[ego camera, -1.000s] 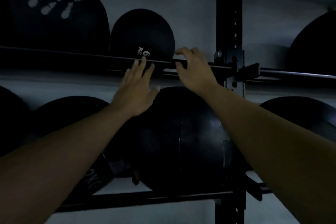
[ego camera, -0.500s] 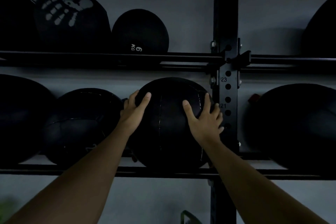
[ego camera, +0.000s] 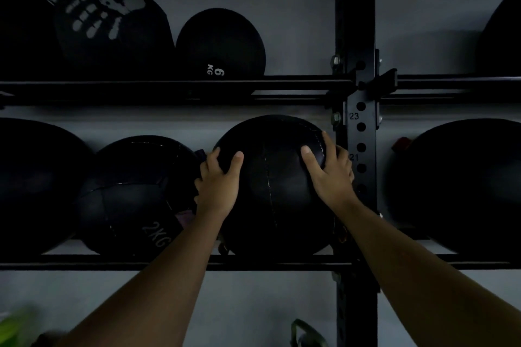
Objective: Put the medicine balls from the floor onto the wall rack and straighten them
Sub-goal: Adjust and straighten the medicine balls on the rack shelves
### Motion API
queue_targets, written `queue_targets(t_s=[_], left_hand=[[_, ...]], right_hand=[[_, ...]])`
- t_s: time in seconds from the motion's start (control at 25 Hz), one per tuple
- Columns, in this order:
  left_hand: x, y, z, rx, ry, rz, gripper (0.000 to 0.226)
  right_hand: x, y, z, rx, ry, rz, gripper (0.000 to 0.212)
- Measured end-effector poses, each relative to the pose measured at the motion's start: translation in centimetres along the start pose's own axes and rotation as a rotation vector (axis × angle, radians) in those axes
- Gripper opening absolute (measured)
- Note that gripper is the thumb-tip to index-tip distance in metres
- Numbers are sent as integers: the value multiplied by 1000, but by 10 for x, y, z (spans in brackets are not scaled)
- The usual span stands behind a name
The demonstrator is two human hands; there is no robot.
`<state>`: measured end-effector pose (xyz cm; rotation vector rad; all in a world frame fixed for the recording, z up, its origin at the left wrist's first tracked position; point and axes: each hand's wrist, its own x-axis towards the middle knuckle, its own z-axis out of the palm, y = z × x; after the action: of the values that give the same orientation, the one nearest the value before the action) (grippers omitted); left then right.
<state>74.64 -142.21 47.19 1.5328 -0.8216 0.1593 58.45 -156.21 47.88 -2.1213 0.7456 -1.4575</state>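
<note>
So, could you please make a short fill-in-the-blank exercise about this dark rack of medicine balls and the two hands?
1. Both the left hand and the right hand press on the big black stitched leather ball on the ____ shelf.
2. The smaller round black ball on the upper shelf is marked ____ KG.
3. The black panelled ball left of the held one reads ____ KG.

Missing words: lower; 6; 2

dim room, plain grey wall (ego camera: pixel 282 8)
</note>
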Motion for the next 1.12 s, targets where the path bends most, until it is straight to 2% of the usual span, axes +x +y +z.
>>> queue_targets(t_s=[0.16,0.28,0.4,0.48,0.6,0.76,0.88,1.0,1.12], left_hand=[[-6,5,0,41,17,-11,68],[-3,7,-3,-15,18,-34,65],[-13,12,15,-126,125,-206,69],[-27,18,35,-138,224,-307,84],[-33,15,58,-96,308,-254,102],[-13,-6,55,-102,387,-152,105],[3,-26,35,-195,288,-20,98],[3,-36,15,-228,179,12,87],[-23,-17,25,-230,262,-25,79]], right_hand=[[1,-5,-4,-12,-23,10,76],[12,-10,-16,11,-56,43,68],[42,-34,-22,-99,-105,-96,59],[61,-53,-16,-237,-183,-192,67],[70,-61,-2,-340,-185,-179,71],[59,-57,-2,-390,-122,-178,73],[30,-54,-3,-436,-71,-209,72],[9,-46,-10,-471,-35,-278,68],[31,-49,-20,-404,-16,-294,53]])
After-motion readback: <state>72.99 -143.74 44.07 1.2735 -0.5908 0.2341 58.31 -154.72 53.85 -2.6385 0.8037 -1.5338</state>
